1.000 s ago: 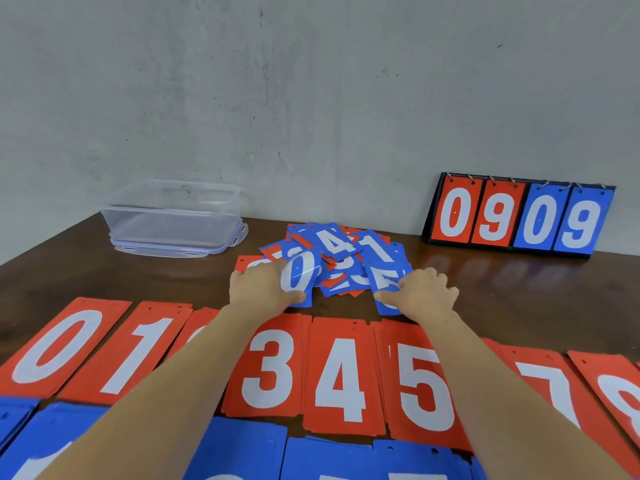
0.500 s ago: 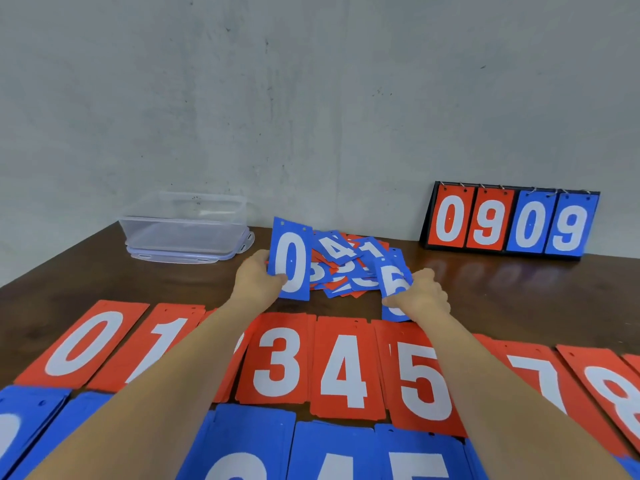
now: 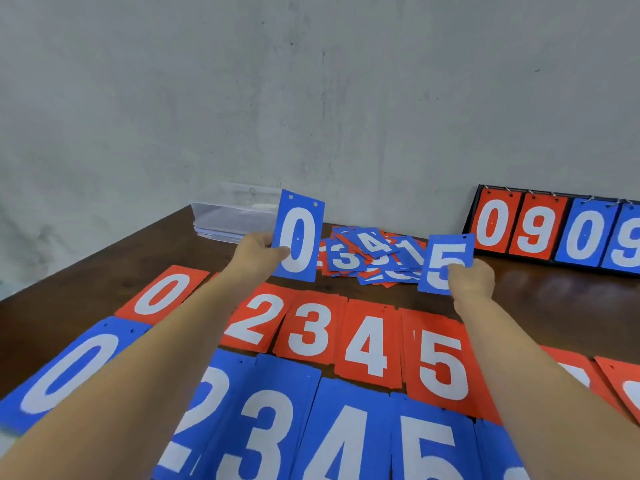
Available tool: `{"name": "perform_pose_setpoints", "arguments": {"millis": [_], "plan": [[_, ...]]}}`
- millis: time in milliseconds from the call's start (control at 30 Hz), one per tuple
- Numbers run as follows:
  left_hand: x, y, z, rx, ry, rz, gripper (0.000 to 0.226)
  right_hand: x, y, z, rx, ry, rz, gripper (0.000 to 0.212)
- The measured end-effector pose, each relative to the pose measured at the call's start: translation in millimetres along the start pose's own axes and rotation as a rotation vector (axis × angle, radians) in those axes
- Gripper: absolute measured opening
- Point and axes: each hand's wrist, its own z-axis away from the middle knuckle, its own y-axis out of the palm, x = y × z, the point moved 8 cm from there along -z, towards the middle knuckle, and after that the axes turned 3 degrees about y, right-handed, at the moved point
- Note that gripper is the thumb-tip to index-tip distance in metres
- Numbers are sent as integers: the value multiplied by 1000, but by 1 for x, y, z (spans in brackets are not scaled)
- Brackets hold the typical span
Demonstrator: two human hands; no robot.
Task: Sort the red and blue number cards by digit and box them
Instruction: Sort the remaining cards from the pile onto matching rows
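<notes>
Counting first: two small cards up in the air, one per hand.

Pinching the blue 0 card (image 3: 298, 235) at its left edge with the left hand (image 3: 258, 252), thumb across the face, fingers tucked behind. Held upright, long axis near vertical with a slight lean right, digit right way up and facing the camera, two punched holes on top. Hanging in front of the clear box (image 3: 235, 216), just left of the loose pile (image 3: 374, 258).

Gripping the blue 5 card (image 3: 446, 263) at its lower right corner with the right hand (image 3: 472, 280), thumb on the digit, other fingers curled behind. Also upright, same slight lean, digit readable. Sitting lower than the 0, just right of the pile.

Both forearms stretched straight ahead from the bottom of the view, crossing over the laid-out rows on the table (image 3: 554, 306).

Red row (image 3: 367, 344): five readable digits (0, 2, 3, 4, 5), plus two more on the right, half hidden. Blue row (image 3: 346, 438), nearer: five again, same digits. All flat, long axes running toward the wall.

Pile: red and blue mixed, with 3, 4 and 1 readable. Can't count it, too overlapped.

One box, far left by the wall. One scoreboard stand (image 3: 554, 230) on the far right with four cards: red 0, red 9, blue 0, blue 9.
</notes>
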Motion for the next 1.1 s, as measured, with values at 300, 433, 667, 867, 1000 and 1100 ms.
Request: {"name": "perform_pose_setpoints", "arguments": {"millis": [300,433,667,867,1000,1100], "plan": [[22,-55,45,-53,-60,10,29,21,18,48,114,52,-231,26],[25,-79,53,-45,-59,-3,30,37,23,79,136,-48,-154,28],[27,-123,59,20,-54,-84,22,59,47,143,159,-141,-106,10],[49,-166,70,143,-113,-99,20,63,60,191,141,-151,-106,14],[83,-201,86,203,-221,-76,22,55,70,227,157,-130,-93,38],[111,-226,99,214,-292,-49,24,49,73,254,160,-118,-99,37]]}}
